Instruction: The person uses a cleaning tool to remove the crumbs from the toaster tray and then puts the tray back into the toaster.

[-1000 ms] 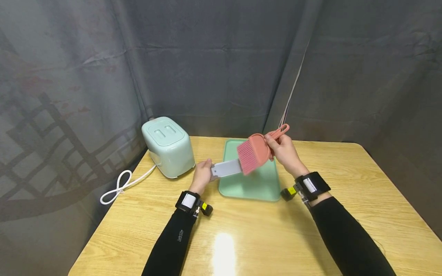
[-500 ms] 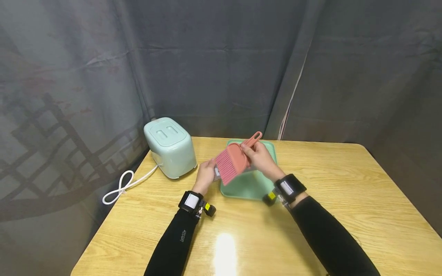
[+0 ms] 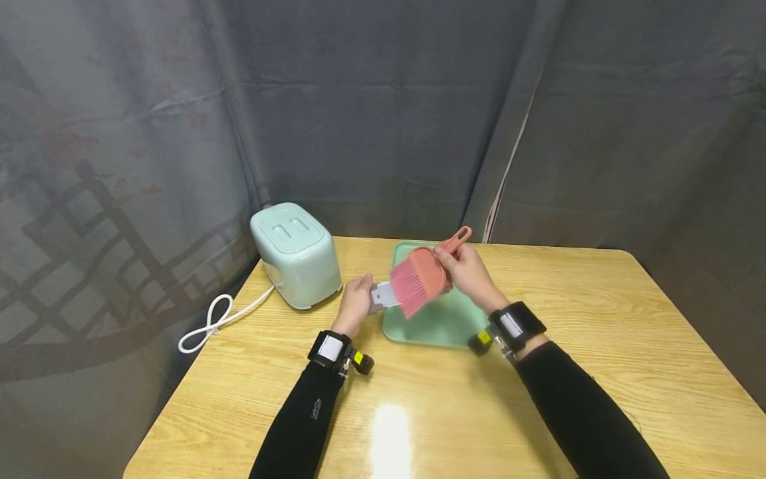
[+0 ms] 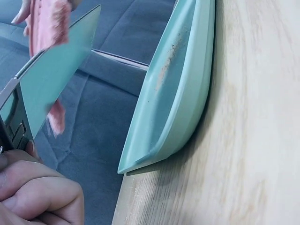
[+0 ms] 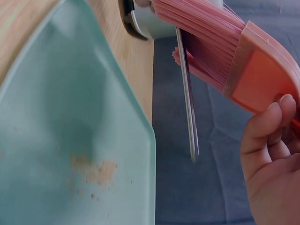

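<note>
- Head view: left hand (image 3: 354, 303) gripping metal crumb tray (image 3: 383, 295) by its end, held flat over near-left edge of green tray (image 3: 443, 326).
- Right hand (image 3: 469, 271) closed around pink brush (image 3: 421, 279), bristles resting on crumb tray.
- Judged mid-sweep; next stroke needs to push toward green tray.
- Crumbs (image 5: 96, 171) lying in green tray.
- Mint toaster (image 3: 295, 255) and white cord (image 3: 209, 322) left on wooden surface (image 3: 598, 346), apart, blocking nothing.

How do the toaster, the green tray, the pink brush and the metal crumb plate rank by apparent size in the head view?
1. toaster and green tray: look much alike, and the tray is partly covered, so no ranking between them.
2. pink brush.
3. metal crumb plate, mostly hidden behind the brush.
</note>
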